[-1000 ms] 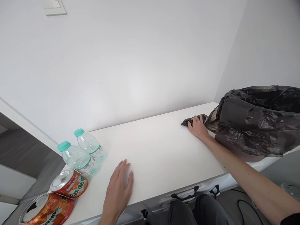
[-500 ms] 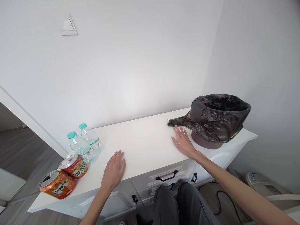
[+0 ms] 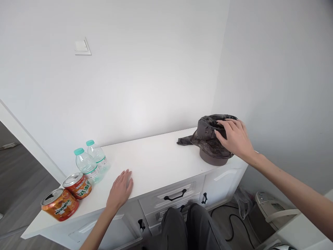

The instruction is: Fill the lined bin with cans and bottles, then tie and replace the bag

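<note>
My left hand [image 3: 121, 189] lies flat on the white cabinet top [image 3: 153, 163], holding nothing. Raised at the right, my right hand [image 3: 236, 137] is over the near right rim of a brown trash can [image 3: 213, 159]. Its fingers are apart and bent above the opening; whether they touch the bag is hard to make out. A black trash bag [image 3: 208, 144] lines the can and folds over its rim, one end trailing left on the cabinet top. To the left of my left hand stand two orange soda cans [image 3: 62, 208] and two clear plastic bottles [image 3: 87, 163] with teal caps.
A white wall with a light switch [image 3: 83, 47] rises behind the cabinet. Drawers with black handles [image 3: 175, 195] face my knees. On the floor at the right are a beige appliance [image 3: 270, 208], a plastic bag and a black cable.
My right hand has lifted off the cabinet top and moved right, up over the trash can. My left hand stays flat in place. The view has shifted slightly to the right.
</note>
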The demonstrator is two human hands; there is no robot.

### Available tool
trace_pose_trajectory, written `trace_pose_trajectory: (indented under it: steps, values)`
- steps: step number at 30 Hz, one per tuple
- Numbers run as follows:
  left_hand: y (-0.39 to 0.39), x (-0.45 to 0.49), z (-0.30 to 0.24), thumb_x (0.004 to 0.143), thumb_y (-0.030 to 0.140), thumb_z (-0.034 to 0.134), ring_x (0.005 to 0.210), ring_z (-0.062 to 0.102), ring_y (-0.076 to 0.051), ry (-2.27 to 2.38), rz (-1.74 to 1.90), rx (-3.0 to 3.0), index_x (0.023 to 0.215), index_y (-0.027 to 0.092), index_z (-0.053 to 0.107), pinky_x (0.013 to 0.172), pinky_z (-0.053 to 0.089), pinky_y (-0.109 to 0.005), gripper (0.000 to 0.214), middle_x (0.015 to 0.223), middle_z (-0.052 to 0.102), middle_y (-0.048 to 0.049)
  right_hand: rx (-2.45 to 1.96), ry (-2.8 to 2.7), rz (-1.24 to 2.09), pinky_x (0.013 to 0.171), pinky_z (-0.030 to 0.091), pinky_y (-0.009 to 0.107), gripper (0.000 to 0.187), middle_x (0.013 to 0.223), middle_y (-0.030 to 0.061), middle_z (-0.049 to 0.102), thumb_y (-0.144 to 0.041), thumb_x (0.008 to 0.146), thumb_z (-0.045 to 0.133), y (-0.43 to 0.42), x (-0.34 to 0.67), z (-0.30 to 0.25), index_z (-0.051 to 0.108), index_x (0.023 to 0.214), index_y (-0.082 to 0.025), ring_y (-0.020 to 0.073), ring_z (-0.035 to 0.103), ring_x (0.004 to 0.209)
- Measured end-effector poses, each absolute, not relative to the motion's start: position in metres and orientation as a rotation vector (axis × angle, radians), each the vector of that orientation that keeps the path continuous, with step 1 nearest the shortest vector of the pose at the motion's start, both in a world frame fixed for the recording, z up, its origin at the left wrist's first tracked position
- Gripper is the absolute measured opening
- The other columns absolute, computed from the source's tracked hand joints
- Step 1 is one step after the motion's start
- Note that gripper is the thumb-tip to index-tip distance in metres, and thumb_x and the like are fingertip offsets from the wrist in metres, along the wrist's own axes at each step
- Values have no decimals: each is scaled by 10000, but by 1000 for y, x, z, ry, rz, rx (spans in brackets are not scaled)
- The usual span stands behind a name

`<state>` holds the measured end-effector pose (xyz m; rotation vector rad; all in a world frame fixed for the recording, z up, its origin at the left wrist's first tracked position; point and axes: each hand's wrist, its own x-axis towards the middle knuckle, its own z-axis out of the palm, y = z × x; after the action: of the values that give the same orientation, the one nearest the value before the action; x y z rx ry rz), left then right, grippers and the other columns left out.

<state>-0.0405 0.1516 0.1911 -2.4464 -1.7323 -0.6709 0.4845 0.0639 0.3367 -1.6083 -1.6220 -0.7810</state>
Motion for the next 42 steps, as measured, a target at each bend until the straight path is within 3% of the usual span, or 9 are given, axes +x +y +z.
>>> trace_pose_trajectory:
  steps: [6, 12, 20, 24, 28, 30, 33, 37, 42]
  values:
    - [149, -42, 189, 1022, 405, 364, 1486, 473, -282, -1729, -672, -2445, 1423, 194, 595, 1229, 384, -519, 508, 1547, 569, -108, -1700, -1611, -605, 1189, 272, 608, 483, 1049, 136, 757, -554, 1025, 396, 85, 510, 320, 713, 1030, -190, 328, 639, 1139]
    - [150, -42, 187, 1017, 410, 355, 1487, 469, -292, -1755, -670, -2442, 1408, 181, 607, 1231, 382, -522, 518, 1551, 564, -110, -1438, -1727, -467, 1200, 254, 611, 336, 1042, 83, 753, -526, 1023, 492, 88, 477, 311, 688, 1046, -255, 310, 654, 1079]
    - [145, -41, 192, 1019, 400, 343, 1473, 485, -312, -1729, -655, -2440, 1402, 162, 602, 1212, 408, -525, 521, 1530, 581, -130, -1032, -1953, -250, 1240, 278, 551, 181, 991, 21, 744, -407, 1047, 543, 109, 347, 328, 671, 1030, -281, 238, 656, 1036]
    - [144, -42, 192, 1026, 388, 363, 1466, 496, -303, -1707, -659, -2433, 1383, 170, 603, 1209, 415, -503, 482, 1513, 597, -131, -863, -2038, -257, 1270, 241, 576, 188, 1126, 44, 733, -369, 1069, 502, 110, 301, 342, 650, 1140, -279, 237, 638, 1181]
    - [145, -42, 191, 1030, 372, 384, 1447, 515, -313, -1683, -679, -2432, 1354, 178, 607, 1185, 443, -510, 439, 1501, 608, -127, -832, -1965, -267, 1275, 255, 583, 301, 1470, 81, 578, -327, 1069, 484, 99, 290, 341, 545, 1364, -313, 261, 472, 1448]
    - [146, -43, 190, 1027, 353, 390, 1439, 524, -317, -1680, -691, -2428, 1354, 175, 607, 1174, 453, -521, 430, 1480, 624, -135, -891, -1799, -219, 1241, 341, 562, 367, 1533, 90, 507, -331, 1064, 485, 95, 293, 325, 486, 1430, -336, 266, 451, 1463]
    - [147, -43, 188, 1024, 339, 404, 1441, 524, -311, -1681, -707, -2423, 1372, 186, 603, 1170, 460, -520, 429, 1462, 638, -137, -1038, -1447, -115, 1149, 456, 548, 358, 1465, 129, 516, -370, 1056, 473, 99, 306, 278, 493, 1407, -308, 279, 499, 1400]
    - [148, -44, 183, 1020, 338, 429, 1448, 517, -305, -1685, -727, -2413, 1408, 204, 587, 1179, 453, -516, 439, 1477, 630, -119, -1272, -1146, 155, 1029, 534, 537, 364, 1387, 167, 525, -458, 1030, 450, 115, 337, 195, 524, 1311, -238, 298, 555, 1306]
    - [149, -47, 181, 1027, 345, 418, 1439, 527, -309, -1666, -731, -2406, 1425, 188, 575, 1167, 469, -520, 456, 1472, 634, -118, -1385, -1216, 461, 958, 555, 473, 302, 1270, 126, 617, -469, 1005, 468, 130, 360, 141, 563, 1185, -245, 273, 636, 1175]
